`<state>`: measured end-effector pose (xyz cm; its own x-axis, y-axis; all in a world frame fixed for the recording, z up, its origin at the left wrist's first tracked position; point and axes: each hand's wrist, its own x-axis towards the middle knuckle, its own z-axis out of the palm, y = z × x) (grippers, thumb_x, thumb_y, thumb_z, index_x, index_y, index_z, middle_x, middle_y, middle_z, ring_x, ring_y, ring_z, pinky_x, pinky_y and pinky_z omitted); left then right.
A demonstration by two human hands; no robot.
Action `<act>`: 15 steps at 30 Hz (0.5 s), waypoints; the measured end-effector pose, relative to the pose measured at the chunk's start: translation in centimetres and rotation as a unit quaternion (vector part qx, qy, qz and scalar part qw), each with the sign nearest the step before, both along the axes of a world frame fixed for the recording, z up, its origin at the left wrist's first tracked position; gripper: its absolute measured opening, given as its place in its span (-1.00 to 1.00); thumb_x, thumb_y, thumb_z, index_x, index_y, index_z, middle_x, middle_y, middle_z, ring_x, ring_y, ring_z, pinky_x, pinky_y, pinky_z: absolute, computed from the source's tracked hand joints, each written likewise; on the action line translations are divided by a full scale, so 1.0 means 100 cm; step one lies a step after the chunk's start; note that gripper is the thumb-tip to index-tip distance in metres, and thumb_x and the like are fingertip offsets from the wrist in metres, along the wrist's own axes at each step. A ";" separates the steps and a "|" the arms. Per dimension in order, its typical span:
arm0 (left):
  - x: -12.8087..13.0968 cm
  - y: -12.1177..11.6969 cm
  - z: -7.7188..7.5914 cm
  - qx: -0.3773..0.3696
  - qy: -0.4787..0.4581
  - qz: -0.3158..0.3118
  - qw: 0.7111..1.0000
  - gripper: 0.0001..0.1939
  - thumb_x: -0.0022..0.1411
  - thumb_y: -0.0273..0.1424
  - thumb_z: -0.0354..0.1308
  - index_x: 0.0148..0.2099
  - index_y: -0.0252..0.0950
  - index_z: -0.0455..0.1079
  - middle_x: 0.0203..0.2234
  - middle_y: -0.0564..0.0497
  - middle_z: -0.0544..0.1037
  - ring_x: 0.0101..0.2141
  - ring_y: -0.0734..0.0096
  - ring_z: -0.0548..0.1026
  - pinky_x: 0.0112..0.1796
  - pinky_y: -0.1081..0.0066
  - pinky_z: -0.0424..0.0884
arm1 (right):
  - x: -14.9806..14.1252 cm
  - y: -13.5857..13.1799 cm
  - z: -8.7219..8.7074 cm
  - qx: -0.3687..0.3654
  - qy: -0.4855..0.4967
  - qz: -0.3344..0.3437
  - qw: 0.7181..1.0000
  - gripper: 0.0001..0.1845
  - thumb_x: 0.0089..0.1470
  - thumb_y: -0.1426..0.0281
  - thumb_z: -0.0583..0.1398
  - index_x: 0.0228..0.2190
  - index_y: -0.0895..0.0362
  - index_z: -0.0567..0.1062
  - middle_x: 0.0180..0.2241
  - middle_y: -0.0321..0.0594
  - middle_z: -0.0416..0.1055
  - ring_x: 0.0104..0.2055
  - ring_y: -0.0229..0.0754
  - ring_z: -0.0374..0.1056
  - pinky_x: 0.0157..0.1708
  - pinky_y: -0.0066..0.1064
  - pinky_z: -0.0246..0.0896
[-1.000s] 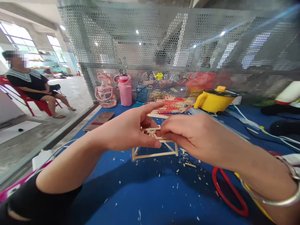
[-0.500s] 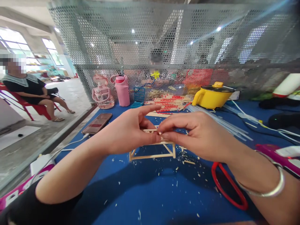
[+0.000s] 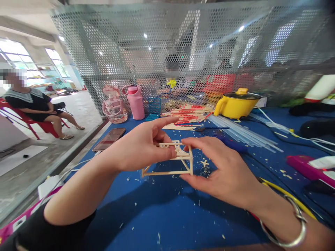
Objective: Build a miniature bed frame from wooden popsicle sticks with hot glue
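Observation:
A small frame of thin wooden sticks (image 3: 167, 173) is between my hands, just above or on the blue table; I cannot tell which. My left hand (image 3: 142, 146) is closed on its left and top part, thumb across the upper bars and index finger stretched out above. At the right end, my right hand (image 3: 220, 164) spans the frame, with the index finger at the top corner and the thumb at the lower corner. Several short sticks lie across the frame's top, partly hidden by my left thumb. A small crossed piece of sticks (image 3: 205, 163) lies behind my right hand.
Behind are a heap of red-marked sticks (image 3: 185, 114), clear glue sticks (image 3: 246, 134), a yellow pot (image 3: 238, 105) and pink bottles (image 3: 136, 103). A phone (image 3: 109, 138) lies left. Yellow-handled pliers (image 3: 288, 195) are under my right wrist. A person (image 3: 34, 104) sits at far left.
My right hand has moved from pinching at the frame's middle to its right end, with thumb and index finger now wider apart. My left hand keeps its hold.

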<state>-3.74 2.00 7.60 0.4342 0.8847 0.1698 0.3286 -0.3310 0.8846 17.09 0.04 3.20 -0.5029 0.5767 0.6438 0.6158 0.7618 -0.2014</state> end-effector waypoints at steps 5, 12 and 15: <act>0.000 0.001 -0.001 0.014 0.006 -0.003 1.000 -0.26 0.00 -0.46 0.27 0.26 -0.22 0.21 -0.51 -0.02 0.56 -0.51 0.35 0.49 -0.55 0.50 0.32 | 0.001 0.001 -0.004 0.001 0.011 -0.006 1.000 -0.45 -0.04 0.34 0.29 0.00 0.08 0.29 -0.08 -0.18 0.44 -0.05 -0.13 0.36 -0.02 -0.24 0.27; -0.003 0.005 -0.003 0.011 0.037 -0.044 0.998 -0.22 0.07 -0.39 0.25 0.31 -0.14 0.05 -0.43 0.05 0.55 -0.41 0.39 0.51 -0.42 0.45 0.40 | 0.002 0.006 -0.003 0.010 -0.004 0.043 0.999 -0.43 -0.03 0.40 0.28 0.03 0.10 0.28 0.07 -0.14 0.32 0.14 -0.14 0.21 0.15 -0.28 0.14; -0.004 0.005 -0.003 0.016 0.043 -0.048 0.998 -0.20 0.10 -0.36 0.24 0.33 -0.14 -0.01 -0.42 0.06 0.54 -0.40 0.41 0.50 -0.41 0.45 0.40 | 0.002 0.005 0.000 0.003 -0.015 0.040 0.999 -0.45 -0.04 0.41 0.28 0.01 0.08 0.31 0.07 -0.16 0.31 0.14 -0.15 0.22 0.13 -0.29 0.16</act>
